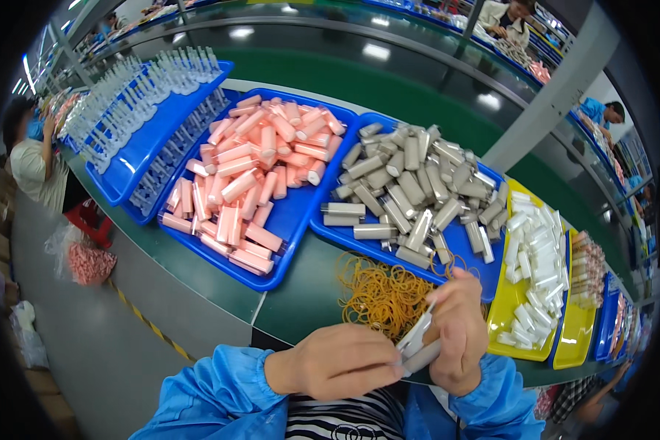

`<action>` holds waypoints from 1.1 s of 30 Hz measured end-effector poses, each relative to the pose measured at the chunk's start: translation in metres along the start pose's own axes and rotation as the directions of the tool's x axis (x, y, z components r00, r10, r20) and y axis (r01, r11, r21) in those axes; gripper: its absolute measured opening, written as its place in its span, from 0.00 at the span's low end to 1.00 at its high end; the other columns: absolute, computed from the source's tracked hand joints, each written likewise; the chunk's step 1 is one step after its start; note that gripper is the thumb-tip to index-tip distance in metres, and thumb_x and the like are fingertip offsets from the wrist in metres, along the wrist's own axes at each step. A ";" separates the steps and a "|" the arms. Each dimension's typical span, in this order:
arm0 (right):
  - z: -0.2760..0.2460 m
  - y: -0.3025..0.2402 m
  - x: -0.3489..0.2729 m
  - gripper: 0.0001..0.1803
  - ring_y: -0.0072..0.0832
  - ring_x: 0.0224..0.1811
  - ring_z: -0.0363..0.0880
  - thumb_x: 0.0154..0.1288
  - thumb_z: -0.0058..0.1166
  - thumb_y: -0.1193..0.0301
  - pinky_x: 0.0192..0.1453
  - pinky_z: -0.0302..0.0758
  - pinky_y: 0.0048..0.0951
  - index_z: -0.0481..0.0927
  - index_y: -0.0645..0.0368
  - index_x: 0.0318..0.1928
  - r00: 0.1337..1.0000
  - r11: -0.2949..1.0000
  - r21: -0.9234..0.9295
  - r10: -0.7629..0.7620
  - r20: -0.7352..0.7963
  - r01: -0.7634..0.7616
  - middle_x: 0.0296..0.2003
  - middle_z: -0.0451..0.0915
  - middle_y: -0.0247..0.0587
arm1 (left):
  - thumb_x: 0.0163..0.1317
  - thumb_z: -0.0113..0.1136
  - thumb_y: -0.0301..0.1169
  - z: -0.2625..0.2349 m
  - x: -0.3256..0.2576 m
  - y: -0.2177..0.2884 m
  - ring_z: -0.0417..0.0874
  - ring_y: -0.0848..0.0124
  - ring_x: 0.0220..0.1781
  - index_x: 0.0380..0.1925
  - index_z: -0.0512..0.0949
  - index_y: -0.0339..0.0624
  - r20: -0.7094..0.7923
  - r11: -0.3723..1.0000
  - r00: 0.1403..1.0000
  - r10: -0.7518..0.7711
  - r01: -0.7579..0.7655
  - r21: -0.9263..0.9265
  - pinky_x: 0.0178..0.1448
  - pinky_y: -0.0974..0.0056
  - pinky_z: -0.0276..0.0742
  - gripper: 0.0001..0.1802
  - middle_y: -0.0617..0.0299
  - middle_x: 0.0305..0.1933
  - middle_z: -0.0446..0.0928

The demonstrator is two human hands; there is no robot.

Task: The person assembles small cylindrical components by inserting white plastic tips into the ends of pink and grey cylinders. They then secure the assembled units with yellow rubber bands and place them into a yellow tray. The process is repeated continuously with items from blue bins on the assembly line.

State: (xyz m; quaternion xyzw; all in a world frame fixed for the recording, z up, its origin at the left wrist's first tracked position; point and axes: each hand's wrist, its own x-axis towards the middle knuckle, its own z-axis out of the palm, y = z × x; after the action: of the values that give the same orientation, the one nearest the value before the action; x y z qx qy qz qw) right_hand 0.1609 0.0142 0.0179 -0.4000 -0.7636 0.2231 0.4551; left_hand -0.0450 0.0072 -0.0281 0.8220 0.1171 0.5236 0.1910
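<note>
Close to my body, my left hand [337, 363] is closed, its fingertips pinching the lower end of a grey tube [421, 357] and a slim white plastic piece [416, 334] lying along it. From the other side my right hand [458, 330] grips the same two parts, palm and fingers curled round them. A thin yellow rubber band [458, 261] shows at its raised fingertips; whether it is pinched there I cannot tell. Just beyond my hands lies a tangled heap of yellow rubber bands [385, 293]. My fingers hide part of the tube.
A blue tray [458, 238] of grey tubes stands ahead, a blue tray [292, 238] of pink tubes to its left. Stacked blue trays [121, 192] with clear upright pieces are farther left. At right are yellow trays [501, 323], one with white parts [539, 257]. A post [557, 95] rises behind.
</note>
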 end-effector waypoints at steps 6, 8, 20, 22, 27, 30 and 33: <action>0.015 -0.007 0.037 0.10 0.37 0.39 0.76 0.67 0.48 0.66 0.62 0.61 0.48 0.77 0.54 0.29 0.952 0.986 0.088 -0.162 0.260 0.144 0.31 0.77 0.35 | 0.53 0.73 0.29 -0.011 -0.020 0.002 0.84 0.65 0.37 0.43 0.82 0.44 -0.163 0.973 0.980 -0.111 0.141 0.182 0.34 0.66 0.75 0.16 0.58 0.43 0.83; 0.027 0.010 0.073 0.08 0.40 0.43 0.72 0.68 0.47 0.67 0.53 0.64 0.42 0.77 0.56 0.38 0.890 0.971 0.082 -0.239 0.388 0.225 0.38 0.75 0.40 | 0.48 0.75 0.28 -0.015 -0.032 0.007 0.84 0.66 0.35 0.44 0.82 0.41 -0.210 0.944 0.962 -0.175 0.225 0.243 0.32 0.65 0.74 0.20 0.58 0.42 0.83; 0.095 0.056 0.157 0.12 0.40 0.35 0.79 0.57 0.62 0.69 0.41 0.71 0.41 0.77 0.59 0.40 0.902 0.770 -0.477 -0.311 0.299 0.424 0.30 0.78 0.42 | 0.47 0.72 0.19 -0.018 -0.038 0.005 0.80 0.73 0.29 0.43 0.83 0.39 -0.330 0.800 0.823 -0.463 0.548 0.244 0.29 0.71 0.78 0.20 0.57 0.38 0.78; 0.077 0.023 0.141 0.09 0.40 0.32 0.78 0.55 0.62 0.74 0.38 0.71 0.40 0.77 0.59 0.37 0.922 0.882 -0.284 -0.325 0.210 0.376 0.28 0.78 0.42 | 0.48 0.72 0.19 -0.019 -0.042 0.004 0.81 0.71 0.30 0.44 0.83 0.40 -0.356 0.768 0.791 -0.498 0.592 0.242 0.30 0.69 0.79 0.20 0.57 0.39 0.78; 0.028 -0.025 0.070 0.15 0.41 0.34 0.78 0.51 0.63 0.80 0.39 0.74 0.37 0.78 0.60 0.42 0.915 0.968 -0.094 -0.184 0.360 0.232 0.33 0.79 0.42 | 0.49 0.72 0.21 -0.018 -0.019 0.001 0.83 0.66 0.32 0.41 0.83 0.41 -0.345 0.775 0.839 -0.421 0.530 0.343 0.34 0.66 0.81 0.17 0.58 0.40 0.78; 0.011 -0.035 0.050 0.19 0.42 0.37 0.79 0.51 0.65 0.80 0.43 0.76 0.35 0.76 0.62 0.45 0.931 0.991 -0.133 0.023 0.365 0.028 0.38 0.80 0.45 | 0.48 0.72 0.23 -0.009 -0.013 -0.004 0.84 0.64 0.33 0.39 0.83 0.41 -0.262 0.823 0.902 -0.342 0.423 0.380 0.34 0.66 0.81 0.16 0.58 0.40 0.79; 0.001 -0.029 0.041 0.20 0.40 0.39 0.79 0.53 0.66 0.78 0.47 0.77 0.34 0.76 0.63 0.47 0.894 0.990 -0.116 0.119 0.433 -0.076 0.41 0.79 0.46 | 0.45 0.72 0.22 -0.011 -0.005 0.000 0.84 0.66 0.32 0.40 0.83 0.42 -0.162 0.836 0.947 -0.277 0.320 0.445 0.33 0.67 0.80 0.18 0.60 0.39 0.81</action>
State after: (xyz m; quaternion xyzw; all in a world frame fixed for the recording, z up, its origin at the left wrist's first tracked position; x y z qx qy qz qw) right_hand 0.1369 0.0302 0.0589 -0.3986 -0.8352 0.2931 0.2402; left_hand -0.0567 0.0077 -0.0284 0.7906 0.3746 0.4805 0.0619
